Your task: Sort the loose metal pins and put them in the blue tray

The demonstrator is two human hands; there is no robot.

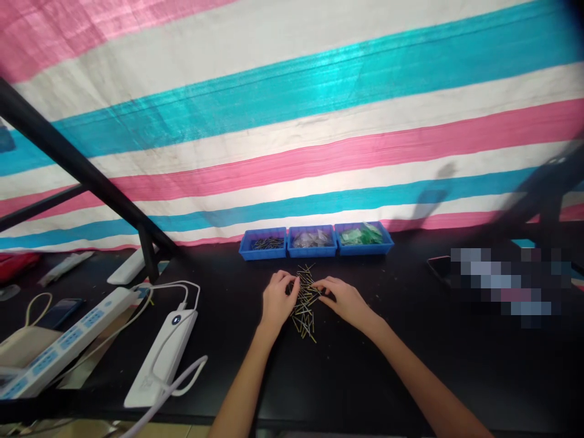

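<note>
A loose heap of thin metal pins (305, 304) lies on the black table (356, 365) between my hands. My left hand (277, 298) rests on the left side of the heap, fingers curled with the tips pinched in the pins. My right hand (343, 298) lies on the right side, fingers bent and touching the pins. Just behind the heap stand three small blue trays side by side: the left tray (263, 243) holds dark pins, the middle tray (312, 240) holds clear pieces, the right tray (364, 237) holds green pieces.
A white power bank (162, 359) with cables and a white power strip (59, 347) lie at the left. A black slanted frame bar (82, 167) rises at the left. A striped tarp (292, 121) hangs behind. A dark phone (440, 267) lies at the right.
</note>
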